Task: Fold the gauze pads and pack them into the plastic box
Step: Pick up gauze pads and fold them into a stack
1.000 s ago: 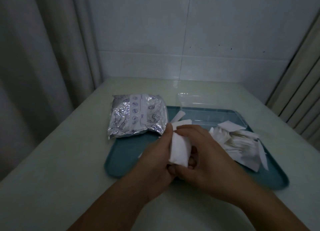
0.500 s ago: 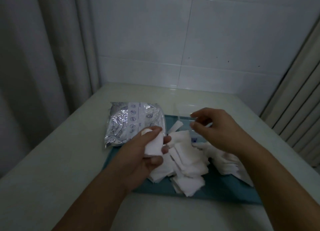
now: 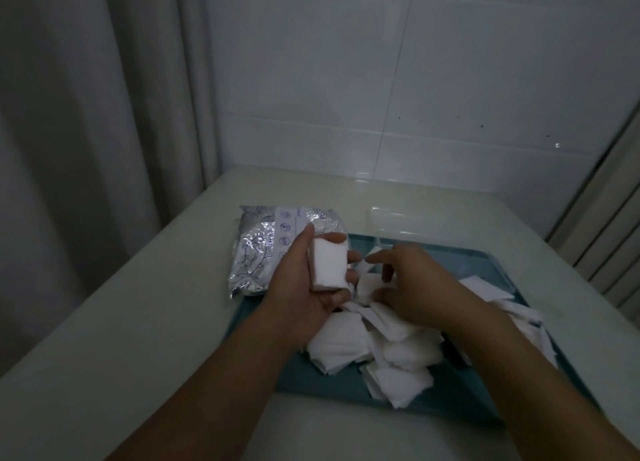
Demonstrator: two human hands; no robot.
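The folded gauze stack [image 3: 328, 266] sits upright in my left hand [image 3: 304, 287], thumb on one side and fingers curled round the other. Just right of it my right hand [image 3: 412, 284] reaches down onto the loose gauze pads [image 3: 367, 343], fingers bent and touching them; I cannot tell whether they pinch one. The pads lie heaped under both hands on the teal tray [image 3: 311, 377]. Beyond my right hand stands the clear plastic box [image 3: 391, 223]; beyond my left lies a foil packet [image 3: 266, 253], on the counter [image 3: 138, 322].
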